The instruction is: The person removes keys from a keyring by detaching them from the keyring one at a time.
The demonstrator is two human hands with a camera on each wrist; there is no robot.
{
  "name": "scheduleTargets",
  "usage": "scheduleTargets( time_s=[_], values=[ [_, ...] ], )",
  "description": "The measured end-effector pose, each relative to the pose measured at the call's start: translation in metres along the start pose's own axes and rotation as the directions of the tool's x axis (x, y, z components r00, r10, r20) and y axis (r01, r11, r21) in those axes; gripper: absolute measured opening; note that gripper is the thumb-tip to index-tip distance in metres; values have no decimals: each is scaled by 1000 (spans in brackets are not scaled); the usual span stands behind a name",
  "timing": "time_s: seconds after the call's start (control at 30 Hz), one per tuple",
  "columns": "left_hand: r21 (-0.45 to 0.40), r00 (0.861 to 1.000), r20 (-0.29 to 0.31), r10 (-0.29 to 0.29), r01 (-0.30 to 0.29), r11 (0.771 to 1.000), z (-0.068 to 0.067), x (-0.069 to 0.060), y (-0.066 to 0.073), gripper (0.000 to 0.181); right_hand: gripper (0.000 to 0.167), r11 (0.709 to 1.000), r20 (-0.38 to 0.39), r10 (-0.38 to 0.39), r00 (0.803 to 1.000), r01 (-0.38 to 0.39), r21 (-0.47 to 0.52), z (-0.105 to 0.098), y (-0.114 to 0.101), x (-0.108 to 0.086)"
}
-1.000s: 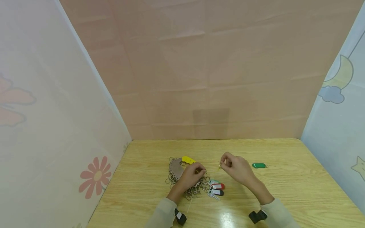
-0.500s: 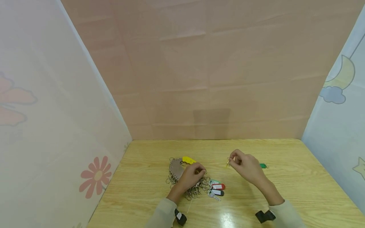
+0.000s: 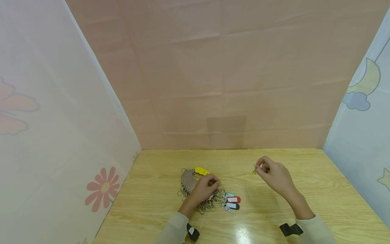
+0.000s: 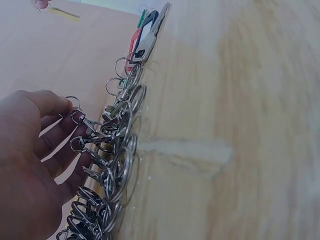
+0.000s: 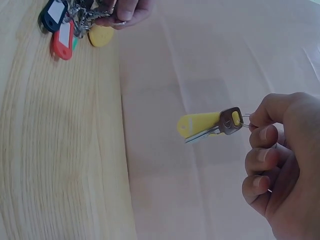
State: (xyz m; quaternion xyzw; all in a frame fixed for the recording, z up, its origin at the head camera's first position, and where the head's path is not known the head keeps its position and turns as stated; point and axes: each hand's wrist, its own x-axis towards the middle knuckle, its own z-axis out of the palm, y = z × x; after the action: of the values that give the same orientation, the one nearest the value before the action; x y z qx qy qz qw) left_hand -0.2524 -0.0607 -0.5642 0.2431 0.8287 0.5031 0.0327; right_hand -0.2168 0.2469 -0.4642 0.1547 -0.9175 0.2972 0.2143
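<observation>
My left hand (image 3: 204,188) pinches a small metal ring (image 4: 73,104) on a clasp at the edge of a grey curved plate (image 3: 189,180) hung with many rings and clasps. A yellow piece (image 3: 201,170) lies at the plate's upper end. My right hand (image 3: 278,177), raised above the table, pinches a ring between thumb and forefinger. From that ring hang a key (image 5: 230,121) with a dark head and a yellow tag (image 5: 197,123), clearest in the right wrist view.
Beside the rings lie a red tag (image 3: 234,199), a black tag (image 3: 233,206), a greenish tag (image 3: 230,194) and a silver key (image 3: 228,209). The wooden table (image 3: 158,217) meets a beige backdrop behind and patterned sheets at both sides.
My right hand has moved right and slightly away with the yellow tag and key, and now covers the green tag seen lying there earlier. My left hand has stayed put.
</observation>
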Motion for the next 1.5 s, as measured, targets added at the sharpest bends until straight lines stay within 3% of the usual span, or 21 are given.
scheduleTargets(
  time_s=[0.67,1.5],
  values=[
    [9,1000,2,14,-14,1000,1,-1,0,14,10,994,-58,112,992,-112,9,-36,31,-10],
    [27,999,0,34,-34,999,2,2,-3,14,26,957,24,288,957,-286,-49,-27,95,-34]
  ],
)
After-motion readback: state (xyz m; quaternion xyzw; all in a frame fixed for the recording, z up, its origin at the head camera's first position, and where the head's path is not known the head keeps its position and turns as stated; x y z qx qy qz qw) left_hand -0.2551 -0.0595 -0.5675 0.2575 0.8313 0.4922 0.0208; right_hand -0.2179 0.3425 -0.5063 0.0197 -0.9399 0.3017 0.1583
